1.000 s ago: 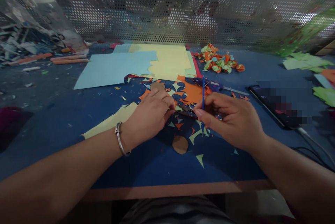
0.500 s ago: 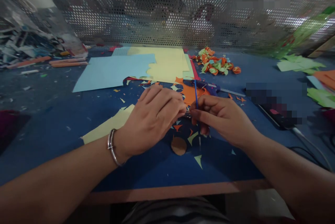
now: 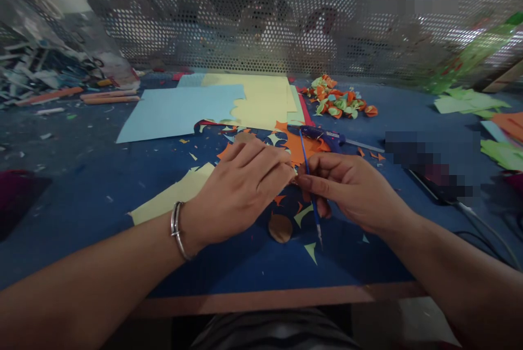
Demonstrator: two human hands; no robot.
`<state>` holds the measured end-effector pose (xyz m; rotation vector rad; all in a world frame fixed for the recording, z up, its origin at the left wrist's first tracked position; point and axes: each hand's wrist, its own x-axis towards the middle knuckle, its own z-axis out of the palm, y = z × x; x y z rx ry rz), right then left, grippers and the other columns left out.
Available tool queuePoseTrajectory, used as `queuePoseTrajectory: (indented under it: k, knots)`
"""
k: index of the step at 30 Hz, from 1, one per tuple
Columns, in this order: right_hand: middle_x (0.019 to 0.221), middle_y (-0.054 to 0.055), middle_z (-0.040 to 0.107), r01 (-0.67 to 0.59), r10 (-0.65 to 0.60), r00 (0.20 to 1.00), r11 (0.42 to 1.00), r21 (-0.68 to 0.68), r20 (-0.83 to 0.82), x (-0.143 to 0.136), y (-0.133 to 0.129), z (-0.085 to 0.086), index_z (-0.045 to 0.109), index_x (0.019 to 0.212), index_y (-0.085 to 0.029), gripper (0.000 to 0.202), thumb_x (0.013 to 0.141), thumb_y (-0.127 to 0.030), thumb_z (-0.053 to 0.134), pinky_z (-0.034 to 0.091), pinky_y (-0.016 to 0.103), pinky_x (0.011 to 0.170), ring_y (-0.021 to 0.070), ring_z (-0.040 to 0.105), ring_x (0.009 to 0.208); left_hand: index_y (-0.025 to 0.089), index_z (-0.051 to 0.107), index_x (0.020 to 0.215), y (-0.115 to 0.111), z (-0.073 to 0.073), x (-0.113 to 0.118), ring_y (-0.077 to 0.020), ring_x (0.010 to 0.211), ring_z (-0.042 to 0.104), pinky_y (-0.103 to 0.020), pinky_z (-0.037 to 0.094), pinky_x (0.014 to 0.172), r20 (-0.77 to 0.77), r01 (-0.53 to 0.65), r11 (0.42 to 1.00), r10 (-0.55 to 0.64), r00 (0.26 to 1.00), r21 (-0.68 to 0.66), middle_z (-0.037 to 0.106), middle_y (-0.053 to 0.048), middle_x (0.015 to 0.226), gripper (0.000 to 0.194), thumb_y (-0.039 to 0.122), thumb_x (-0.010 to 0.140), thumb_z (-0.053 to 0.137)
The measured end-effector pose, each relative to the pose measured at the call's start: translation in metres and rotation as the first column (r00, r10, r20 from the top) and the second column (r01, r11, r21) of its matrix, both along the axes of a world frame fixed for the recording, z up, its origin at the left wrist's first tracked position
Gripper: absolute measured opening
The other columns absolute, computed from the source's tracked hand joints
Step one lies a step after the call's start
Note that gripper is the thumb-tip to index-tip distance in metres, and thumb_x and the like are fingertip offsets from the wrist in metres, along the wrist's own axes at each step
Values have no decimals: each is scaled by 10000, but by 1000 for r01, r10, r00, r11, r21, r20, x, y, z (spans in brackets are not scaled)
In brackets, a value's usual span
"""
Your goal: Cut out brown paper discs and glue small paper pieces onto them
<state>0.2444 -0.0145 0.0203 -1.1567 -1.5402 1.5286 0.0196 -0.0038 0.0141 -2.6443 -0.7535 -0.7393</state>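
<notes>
In the middle of the table, the fingers of my right hand (image 3: 355, 189) are pinched around a thin blue stick (image 3: 315, 215) with a pale lower end. The stick stands nearly upright, its top leaning left. My left hand (image 3: 239, 192), back turned up and a silver bangle on its wrist, meets the right fingertips. Its fingers are closed together; whatever they pinch is hidden. Below them lies a brown disc (image 3: 280, 228) among pale green and orange paper scraps (image 3: 311, 253). Just beyond my hands are a cut orange sheet (image 3: 297, 145) and a blue glue gun (image 3: 322, 134).
Blue (image 3: 180, 110) and yellow paper sheets (image 3: 261, 102) lie at the back, near small orange and green paper curls (image 3: 343, 100). A phone (image 3: 429, 183) with a cable sits right. Bottles (image 3: 100, 50) stand at both sides before a perforated metal screen (image 3: 183, 28).
The blue stick's lower end has swung slightly right and toward me, and its top left. My hands have moved closer, fingertips now meeting. A second brown disc shows behind my left knuckles.
</notes>
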Motion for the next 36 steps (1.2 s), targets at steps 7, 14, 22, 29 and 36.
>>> queuePoseTrajectory:
  k: [7, 14, 22, 29, 36]
  knots:
    - [633, -53, 627, 3, -3, 1000, 1000, -30, -7, -2, -1, -1, 621, 771, -152, 287, 801, -341, 835, 429, 149, 405, 44, 565, 414, 188, 602, 1022, 0, 1, 2, -234, 984, 594, -407, 459, 919, 89, 38, 999, -35, 995, -27, 713, -76, 1132, 92, 125, 988, 545]
    - [631, -50, 661, 73, -84, 993, 989, 133, 78, -3, -2, 2, 649, 809, -164, 193, 834, -277, 804, 458, 121, 427, 38, 589, 421, 181, 607, 972, -6, -1, 7, -148, 769, 663, -275, 533, 697, 409, 157, 541, 385, 827, -826, 690, -23, 879, 120, 300, 956, 615]
    - [574, -66, 608, 81, -131, 978, 956, 283, 163, -12, -6, 7, 650, 771, -166, 181, 828, -257, 795, 460, 110, 426, 36, 579, 416, 162, 737, 968, -13, 3, 13, -119, 812, 693, -213, 541, 775, 476, 490, 132, 544, 690, -862, 765, -18, 903, 174, 310, 878, 735]
    - [570, -72, 593, 70, -162, 963, 922, 381, 216, -15, -9, 4, 639, 789, -168, 142, 863, -237, 739, 452, 125, 417, 47, 599, 409, 143, 750, 868, -13, 0, 17, -88, 729, 662, -184, 533, 726, 498, 623, 70, 674, 546, -779, 737, 5, 806, 124, 245, 818, 798]
    - [583, -67, 604, 64, -214, 945, 863, 501, 247, -19, -11, 4, 633, 790, -186, 129, 901, -219, 689, 431, 152, 434, 48, 582, 431, 151, 720, 848, -17, 0, 20, -89, 721, 646, -193, 537, 721, 553, 605, 169, 640, 533, -778, 715, 7, 800, 153, 296, 898, 716]
